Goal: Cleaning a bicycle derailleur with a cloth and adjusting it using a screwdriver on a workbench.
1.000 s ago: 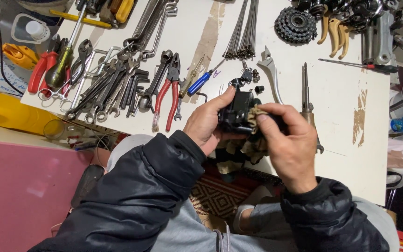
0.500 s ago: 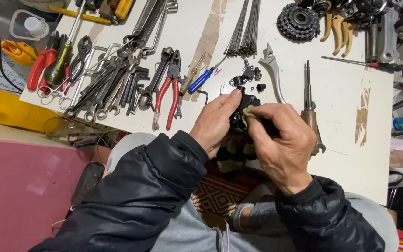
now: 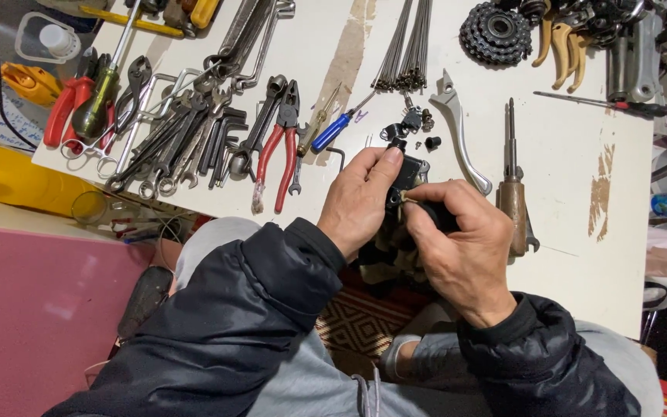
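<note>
A small black bicycle part sits between both hands at the near edge of the white table. My left hand grips it from the left, thumb and fingers wrapped over its top. My right hand closes on its right side and pinches a small brass-coloured piece against it. Most of the part is hidden by my fingers. Just beyond the hands lie small black loose pieces and a silver brake lever.
Red-handled pliers, a blue-handled screwdriver and several wrenches lie at the left. A spoke bundle and cog cluster lie at the back. A wooden-handled tool lies right of my hands. A yellow object sits at the left.
Both hands have shifted slightly toward the table with the black part. My right fingers have closed tighter on its side, turning it a little.
</note>
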